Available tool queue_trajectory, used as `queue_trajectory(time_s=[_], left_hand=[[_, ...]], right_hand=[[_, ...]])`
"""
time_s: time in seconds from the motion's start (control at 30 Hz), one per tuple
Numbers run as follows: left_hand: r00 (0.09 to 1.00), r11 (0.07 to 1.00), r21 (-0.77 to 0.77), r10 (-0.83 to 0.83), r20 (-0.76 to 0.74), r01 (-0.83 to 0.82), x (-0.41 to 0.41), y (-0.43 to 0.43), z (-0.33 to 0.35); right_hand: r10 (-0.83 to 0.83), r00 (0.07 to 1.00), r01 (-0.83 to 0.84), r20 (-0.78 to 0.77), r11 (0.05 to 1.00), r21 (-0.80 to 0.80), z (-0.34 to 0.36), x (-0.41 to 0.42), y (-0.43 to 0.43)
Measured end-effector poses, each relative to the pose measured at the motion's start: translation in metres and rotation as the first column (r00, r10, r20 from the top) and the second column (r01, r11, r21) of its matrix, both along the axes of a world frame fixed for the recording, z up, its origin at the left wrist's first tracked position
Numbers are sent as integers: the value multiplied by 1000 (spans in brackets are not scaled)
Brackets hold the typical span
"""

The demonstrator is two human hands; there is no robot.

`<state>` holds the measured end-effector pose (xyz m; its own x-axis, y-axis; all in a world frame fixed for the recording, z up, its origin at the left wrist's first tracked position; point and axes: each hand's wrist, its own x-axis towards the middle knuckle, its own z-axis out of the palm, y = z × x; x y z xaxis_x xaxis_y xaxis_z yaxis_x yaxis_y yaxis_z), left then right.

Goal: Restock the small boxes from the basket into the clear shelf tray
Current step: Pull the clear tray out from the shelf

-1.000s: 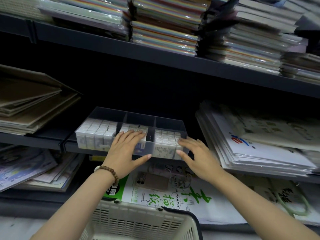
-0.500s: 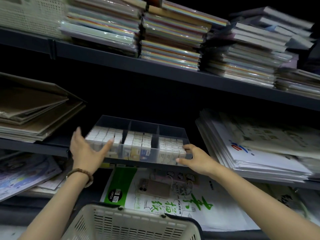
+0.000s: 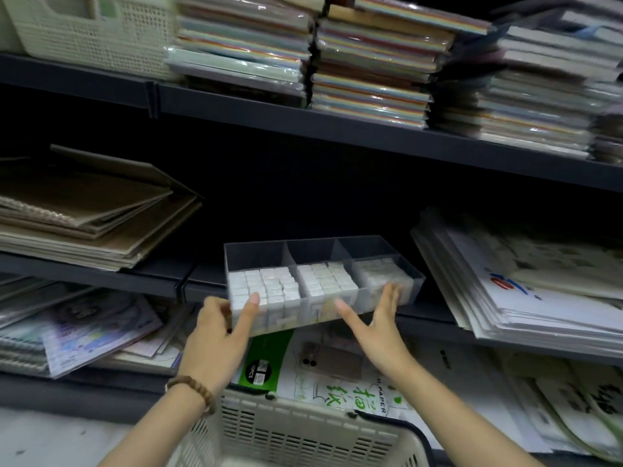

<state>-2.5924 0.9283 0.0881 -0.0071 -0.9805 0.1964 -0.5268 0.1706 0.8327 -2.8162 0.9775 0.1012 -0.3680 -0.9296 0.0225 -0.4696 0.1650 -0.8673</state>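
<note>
At the shelf we steady the clear tray, left hand gripping its corner, right hand flat; next, likely the basket.

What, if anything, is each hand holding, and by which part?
The left hand grips the clear plastic divided tray by its front left corner. The right hand is open at the front wall, gripping nothing.

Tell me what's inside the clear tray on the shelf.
The clear tray has three compartments, each with small boxes packed toward the front, rear parts bare. The left hand and the right hand at its front wall hide some boxes; lower layers are unclear.
</note>
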Motion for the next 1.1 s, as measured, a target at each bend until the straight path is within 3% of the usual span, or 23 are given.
queue_trajectory(time_s=[0.17,0.27,0.4,0.53,0.67,0.8,0.9,1.0,1.1], left_hand=[[955,986,63,-133,-264,155,-4,-5,4],[973,995,-77,-79,-215,64,0,-37,10],[943,989,1,-144,-299,151,0,-65,11],[977,996,-36,-89,-196,83,0,-67,7],[997,998,-30,-59,40,60,13,-64,13],[991,993,-12,-118,56,119,6,-46,15],[983,982,32,-183,-25,184,-13,-25,14],[955,953,69,-289,-60,293,-35,-13,12],[929,930,-36,-363,69,366,-54,-18,9]], right_hand=[[74,977,-80,197,997,21,13,13,-14],[117,958,-121,262,993,-3,6,36,-8],[134,965,-139,225,990,6,-1,60,-2],[159,971,-166,178,986,24,-4,62,-5],[232,965,-241,120,969,62,-6,39,-1],[365,913,-362,181,931,-52,-5,-7,10],[297,916,-267,269,953,-143,-6,-41,16],[75,929,-7,362,983,-186,-11,-65,18],[-140,930,224,340,949,-222,-12,-64,22]])
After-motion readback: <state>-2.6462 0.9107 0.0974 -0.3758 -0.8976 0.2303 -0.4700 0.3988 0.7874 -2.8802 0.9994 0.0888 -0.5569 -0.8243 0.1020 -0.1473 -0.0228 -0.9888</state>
